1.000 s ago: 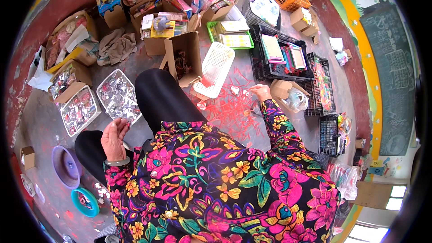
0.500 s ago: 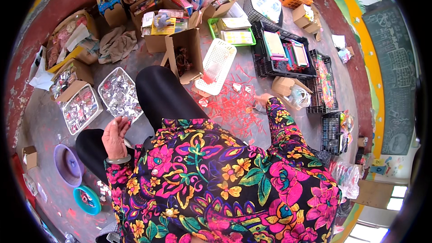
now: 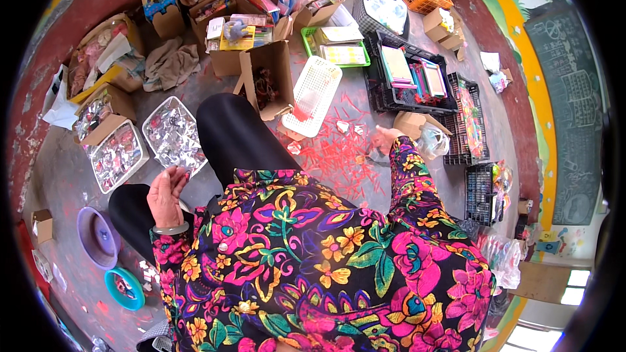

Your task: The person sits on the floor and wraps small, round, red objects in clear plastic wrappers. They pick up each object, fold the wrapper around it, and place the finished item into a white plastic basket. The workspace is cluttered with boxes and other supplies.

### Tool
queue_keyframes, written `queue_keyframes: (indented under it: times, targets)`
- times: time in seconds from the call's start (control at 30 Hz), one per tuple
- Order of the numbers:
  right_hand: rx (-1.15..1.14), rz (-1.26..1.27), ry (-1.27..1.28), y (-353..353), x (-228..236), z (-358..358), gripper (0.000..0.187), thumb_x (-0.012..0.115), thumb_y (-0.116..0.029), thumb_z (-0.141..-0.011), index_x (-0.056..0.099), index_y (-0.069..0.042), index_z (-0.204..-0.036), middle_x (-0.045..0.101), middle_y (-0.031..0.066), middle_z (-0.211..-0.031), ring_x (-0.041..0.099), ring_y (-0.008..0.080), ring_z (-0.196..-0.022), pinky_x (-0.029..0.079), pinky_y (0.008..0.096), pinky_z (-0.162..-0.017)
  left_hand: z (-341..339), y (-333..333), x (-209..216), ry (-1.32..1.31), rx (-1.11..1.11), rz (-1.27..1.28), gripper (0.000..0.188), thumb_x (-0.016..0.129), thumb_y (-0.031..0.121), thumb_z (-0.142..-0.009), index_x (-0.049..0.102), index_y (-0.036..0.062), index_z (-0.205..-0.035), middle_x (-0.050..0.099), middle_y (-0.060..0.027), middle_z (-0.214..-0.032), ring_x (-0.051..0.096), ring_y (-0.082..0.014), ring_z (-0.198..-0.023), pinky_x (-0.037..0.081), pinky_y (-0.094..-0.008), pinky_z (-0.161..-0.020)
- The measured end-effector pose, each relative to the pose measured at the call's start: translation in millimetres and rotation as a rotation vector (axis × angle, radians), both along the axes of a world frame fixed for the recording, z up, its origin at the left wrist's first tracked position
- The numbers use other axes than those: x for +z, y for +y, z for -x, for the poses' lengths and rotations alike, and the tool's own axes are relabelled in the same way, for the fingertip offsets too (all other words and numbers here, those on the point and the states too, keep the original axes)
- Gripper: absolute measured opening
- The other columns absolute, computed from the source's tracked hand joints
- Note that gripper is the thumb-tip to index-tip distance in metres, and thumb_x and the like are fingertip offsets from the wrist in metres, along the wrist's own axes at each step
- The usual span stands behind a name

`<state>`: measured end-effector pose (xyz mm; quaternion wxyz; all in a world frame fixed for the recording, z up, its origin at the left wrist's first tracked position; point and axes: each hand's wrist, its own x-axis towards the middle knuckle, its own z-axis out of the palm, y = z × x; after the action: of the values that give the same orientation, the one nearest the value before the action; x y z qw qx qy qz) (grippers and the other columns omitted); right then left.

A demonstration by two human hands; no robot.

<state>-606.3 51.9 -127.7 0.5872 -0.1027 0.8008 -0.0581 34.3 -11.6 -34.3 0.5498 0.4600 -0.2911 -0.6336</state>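
Note:
My left hand (image 3: pixel 166 199), with a pale bangle (image 3: pixel 171 229) at its wrist, is raised beside my knee. Its fingers are bent together, and a small dark thing at their tips is too tiny to name. Just beyond it stands a white basket (image 3: pixel 171 132) full of small silvery packets. My right hand (image 3: pixel 389 135) reaches out over the right edge of many thin red strips (image 3: pixel 339 163) scattered on the floor. Its fingers are blurred, and a greyish see-through thing (image 3: pixel 377 152) shows beside them; whether it is held I cannot tell.
A white rectangular basket (image 3: pixel 319 81) lies beyond the red strips, near an open carton (image 3: pixel 277 85). To the right are a carton with a plastic bag (image 3: pixel 432 141) and black crates (image 3: pixel 385 94). A purple basin (image 3: pixel 98 238) and a teal basin (image 3: pixel 125 289) stand at left.
My right hand has moved slightly away from me and to the right. My left hand has barely shifted, its fingers drawn a little closer together.

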Motion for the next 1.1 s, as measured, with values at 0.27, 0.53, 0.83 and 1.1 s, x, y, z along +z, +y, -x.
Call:
queue_keyframes:
  times: [0.27,0.53,0.83,1.1]
  targets:
    - [-0.337,0.577,-0.418,-21.0,26.5,-32.6,0.052,0.052,-0.049,-0.083,0.05,-0.01,-0.118,0.057,0.0158,-0.111,0.055,0.029,-0.103,0.044,0.0415,-0.086,-8.8,9.4,6.3,-0.023,0.046,0.001,0.022,0.047,0.016,-0.091,0.056,-0.0034,-0.099,0.062,-0.0134,-0.093,0.062,-0.0235,-0.088,0.052,-0.0329,-0.078]
    - [-0.482,0.247,-0.143,13.3,-45.5,19.6,0.033,0.051,-0.029,-0.087,0.052,-0.001,-0.104,0.057,0.0162,-0.107,0.058,0.0303,-0.092,0.05,0.0383,-0.071,-1.5,4.7,0.5,-0.02,0.021,-0.02,0.022,0.048,0.015,-0.091,0.056,-0.0031,-0.099,0.062,-0.0121,-0.093,0.062,-0.0231,-0.088,0.052,-0.0328,-0.077]
    - [0.089,0.291,0.117,-16.0,-9.0,5.7,0.024,0.056,-0.026,-0.083,0.061,-0.002,-0.083,0.064,0.0105,-0.081,0.062,0.0223,-0.078,0.05,0.0319,-0.066,2.8,2.0,1.1,0.005,0.01,-0.021,0.023,0.047,0.016,-0.091,0.056,-0.0048,-0.099,0.061,-0.0129,-0.093,0.062,-0.0231,-0.088,0.052,-0.0333,-0.078]
    - [-0.035,0.927,-0.232,-117.7,106.5,-205.9,0.023,0.06,-0.021,-0.082,0.06,-0.004,-0.097,0.063,0.0057,-0.085,0.061,0.0143,-0.076,0.045,0.0242,-0.061,12.8,0.3,46.1,0.192,-0.051,-0.032,0.028,0.046,0.018,-0.092,0.053,-0.007,-0.102,0.062,-0.0174,-0.093,0.062,-0.0267,-0.089,0.051,-0.0362,-0.079]
